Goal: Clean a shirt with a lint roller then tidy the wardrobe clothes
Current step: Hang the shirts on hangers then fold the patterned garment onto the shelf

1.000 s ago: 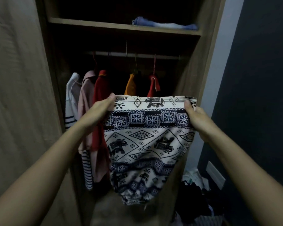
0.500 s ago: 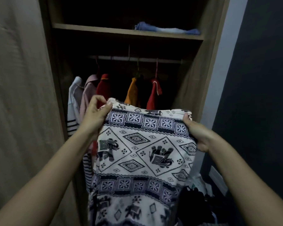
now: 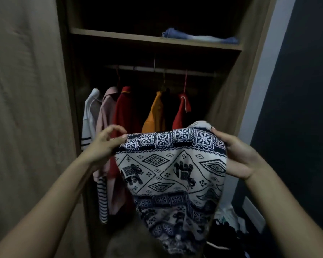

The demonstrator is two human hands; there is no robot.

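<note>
I hold a white and navy elephant-print garment up in front of the open wardrobe. My left hand pinches its top left corner between thumb and fingers. My right hand grips the top right edge, fingers curled behind the cloth. The fabric hangs down folded between my hands, narrowing toward the bottom. No lint roller is in view.
Several shirts hang on the rail: a white striped one, pink, red, orange and another red. Folded blue cloth lies on the upper shelf. A heap of clothes sits on the floor at right.
The garment has been refolded: the patterned band now forms the top edge and the cloth hangs narrower. Both hands stay on the top corners; my left hand's fingers have loosened to a pinch.
</note>
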